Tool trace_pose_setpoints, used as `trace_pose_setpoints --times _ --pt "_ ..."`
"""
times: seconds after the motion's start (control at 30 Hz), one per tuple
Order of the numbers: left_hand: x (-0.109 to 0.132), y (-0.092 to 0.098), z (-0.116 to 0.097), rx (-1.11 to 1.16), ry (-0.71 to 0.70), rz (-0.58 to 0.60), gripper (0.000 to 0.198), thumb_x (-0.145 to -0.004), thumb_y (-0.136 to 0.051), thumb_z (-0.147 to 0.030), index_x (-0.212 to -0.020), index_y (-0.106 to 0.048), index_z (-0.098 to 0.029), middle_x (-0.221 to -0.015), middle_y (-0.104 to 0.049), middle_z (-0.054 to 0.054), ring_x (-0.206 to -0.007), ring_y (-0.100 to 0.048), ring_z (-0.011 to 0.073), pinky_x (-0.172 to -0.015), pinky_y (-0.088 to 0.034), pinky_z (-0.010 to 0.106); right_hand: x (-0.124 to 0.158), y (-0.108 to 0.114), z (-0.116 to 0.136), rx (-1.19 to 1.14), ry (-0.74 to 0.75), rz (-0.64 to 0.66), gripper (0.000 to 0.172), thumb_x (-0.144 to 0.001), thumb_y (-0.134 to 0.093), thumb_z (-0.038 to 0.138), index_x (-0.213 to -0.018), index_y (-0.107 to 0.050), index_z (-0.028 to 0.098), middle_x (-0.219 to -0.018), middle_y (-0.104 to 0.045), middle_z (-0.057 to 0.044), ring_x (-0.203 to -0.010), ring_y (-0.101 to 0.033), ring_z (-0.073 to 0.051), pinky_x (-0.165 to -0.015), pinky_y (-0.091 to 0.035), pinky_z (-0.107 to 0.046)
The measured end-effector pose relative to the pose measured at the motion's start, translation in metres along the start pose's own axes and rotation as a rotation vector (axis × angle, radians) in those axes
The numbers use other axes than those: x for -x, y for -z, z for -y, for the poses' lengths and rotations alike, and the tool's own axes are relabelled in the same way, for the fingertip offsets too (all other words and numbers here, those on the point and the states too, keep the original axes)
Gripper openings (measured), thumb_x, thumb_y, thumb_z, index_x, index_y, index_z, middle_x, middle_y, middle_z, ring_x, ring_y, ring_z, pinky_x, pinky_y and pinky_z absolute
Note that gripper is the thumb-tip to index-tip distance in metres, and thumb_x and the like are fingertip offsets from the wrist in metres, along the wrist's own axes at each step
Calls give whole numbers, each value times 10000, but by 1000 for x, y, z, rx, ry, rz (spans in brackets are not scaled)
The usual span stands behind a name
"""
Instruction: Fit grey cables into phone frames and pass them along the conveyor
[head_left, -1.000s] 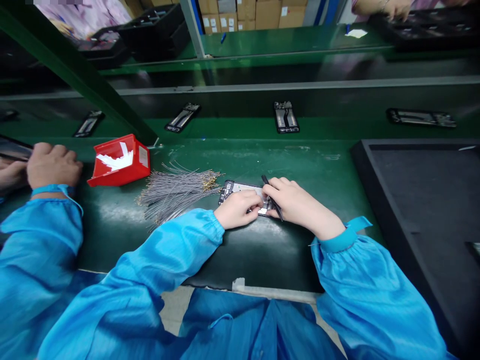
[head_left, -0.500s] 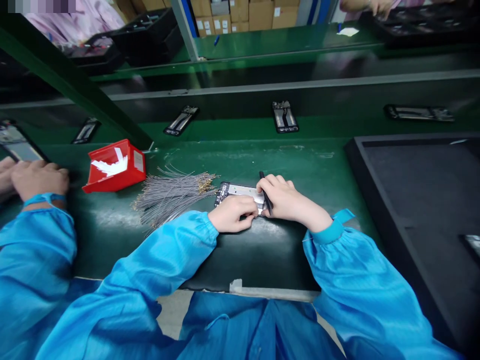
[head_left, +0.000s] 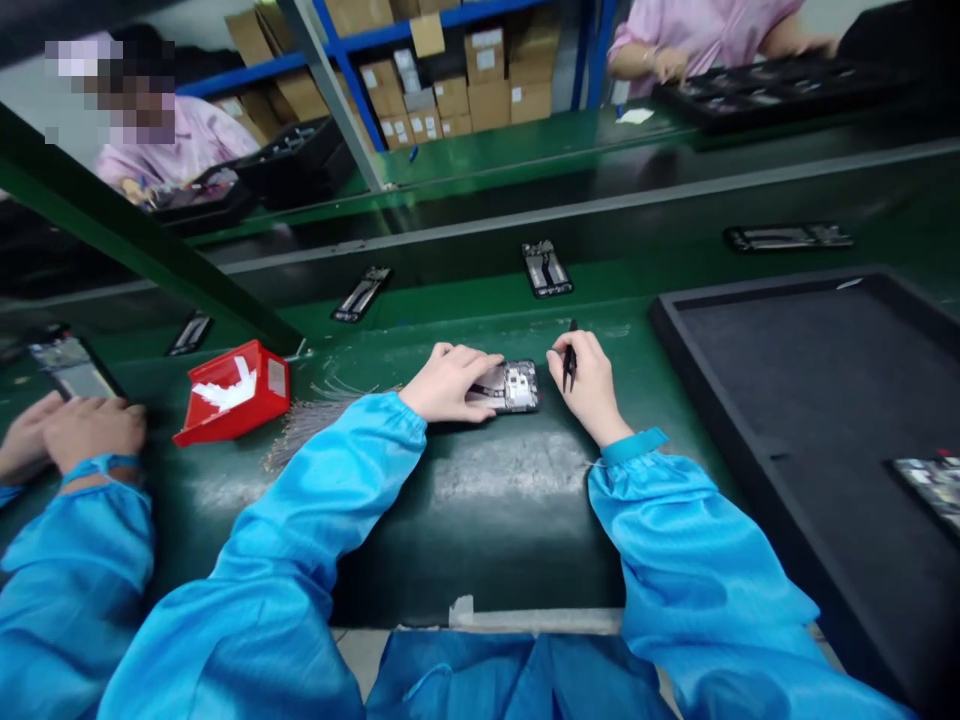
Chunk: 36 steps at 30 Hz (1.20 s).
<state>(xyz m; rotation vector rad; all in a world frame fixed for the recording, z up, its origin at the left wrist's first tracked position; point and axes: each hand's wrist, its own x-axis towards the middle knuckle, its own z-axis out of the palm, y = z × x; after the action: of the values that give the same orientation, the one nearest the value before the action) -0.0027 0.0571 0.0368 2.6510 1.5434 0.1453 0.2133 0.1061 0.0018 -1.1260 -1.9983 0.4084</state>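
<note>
An opened phone (head_left: 519, 388) lies flat on the green bench, its circuit-board end pointing right. My left hand (head_left: 448, 382) grips it from the left, with fingers along the far edge and thumb at the near edge; the phone's left end is hidden beneath the hand. Just right of the phone, my right hand (head_left: 592, 388) is closed around black tweezers (head_left: 571, 368), apart from the phone. Behind my left forearm spreads a bundle of thin grey cables (head_left: 311, 425), partly covered by the sleeve.
A red bin (head_left: 238, 425) with white strips stands left of the cables. Several opened phones, including one (head_left: 547, 268), lie along the back strip. A black tray (head_left: 757, 400) fills the right side. At far left, a co-worker's hands (head_left: 94, 435) touch another phone (head_left: 75, 365).
The phone has been turned end for end, its board end swinging from left to right. My right hand has moved off it with the tweezers. The view has tilted up.
</note>
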Motion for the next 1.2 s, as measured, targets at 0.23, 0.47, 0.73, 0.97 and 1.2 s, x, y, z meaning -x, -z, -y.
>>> trace_pose_setpoints --times 0.23,0.47,0.73,0.97,1.2 --pt "-111 15 42 -165 569 -232 528 -821 -455 -439 -1255 -399 -144 -1262 -404 178 -1146 -344 349 -903 -263 511 -1 -5 -5 56 27 37 79 -809 -417 195 -834 -491 202 -852 -518 -54 -784 -532 -172 -703 -430 -259" --pt "-207 -27 -15 5 447 -26 465 -810 -424 -567 -1241 -404 -394 -1394 -203 40 -1195 -305 323 -883 -378 459 -1 -11 -11 -28 -27 -160 120 -807 -414 193 -870 -515 187 -885 -522 -67 -820 -534 -186 -720 -441 -286" --pt "-229 -28 -27 -32 401 -52 410 -871 -333 -513 -1091 -567 -259 -1206 -372 108 -1085 -401 309 -800 -440 464 -2 -10 -14 -42 -21 -206 140 -803 -402 157 -878 -519 179 -866 -512 -67 -787 -526 -185 -689 -446 -284" --pt "-132 -20 -36 -89 150 -77 274 -855 -458 -389 -1109 -525 -308 -1280 -362 47 -1157 -366 244 -888 -420 396 -3 -9 -15 -41 -29 -275 138 -823 -387 188 -898 -500 163 -887 -485 -93 -831 -487 -207 -740 -427 -332" --pt "10 -25 -46 29 -189 -18 188 -833 -502 -344 -981 -577 -254 -1186 -500 31 -1178 -389 226 -1019 -274 482 3 -14 -5 -10 223 12 146 -781 -448 169 -875 -559 183 -887 -561 -86 -900 -487 -231 -806 -384 -374"
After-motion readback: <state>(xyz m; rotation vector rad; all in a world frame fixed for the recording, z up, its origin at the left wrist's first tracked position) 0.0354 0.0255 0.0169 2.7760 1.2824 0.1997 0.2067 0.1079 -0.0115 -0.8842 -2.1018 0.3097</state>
